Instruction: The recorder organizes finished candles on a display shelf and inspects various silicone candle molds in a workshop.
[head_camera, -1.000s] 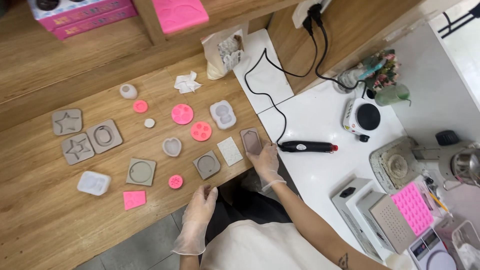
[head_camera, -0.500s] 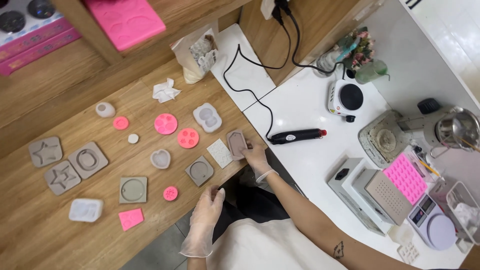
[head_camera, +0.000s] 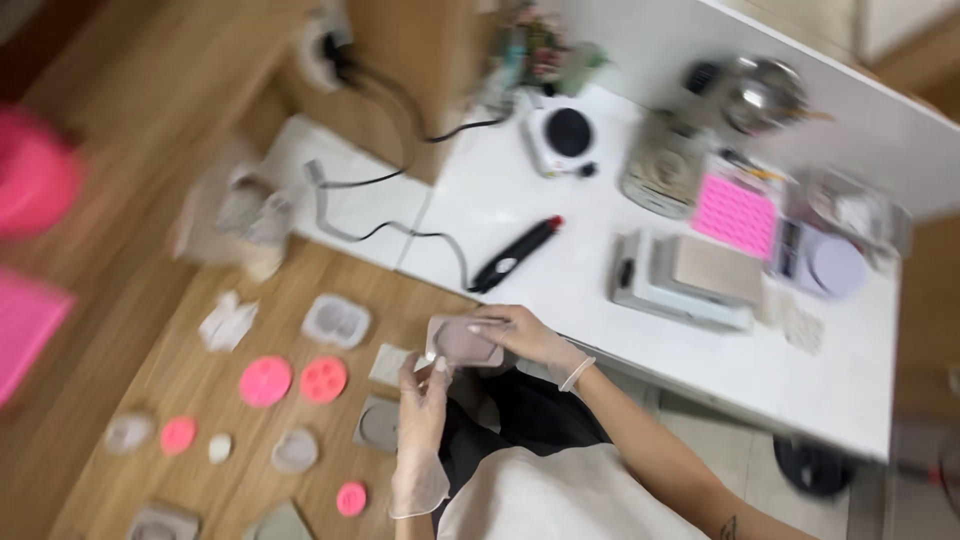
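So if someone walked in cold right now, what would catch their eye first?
Probably the two gloved hands at centre: the left hand and right hand hold a grey mould between them above the wooden table's edge. Next, the pink moulds lying on that table to the left, among grey ones. Then the bright pink tray on the white counter at upper right.

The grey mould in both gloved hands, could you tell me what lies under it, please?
Under the grey mould show the wooden table edge and dark clothing. The left hand and right hand cover its ends.
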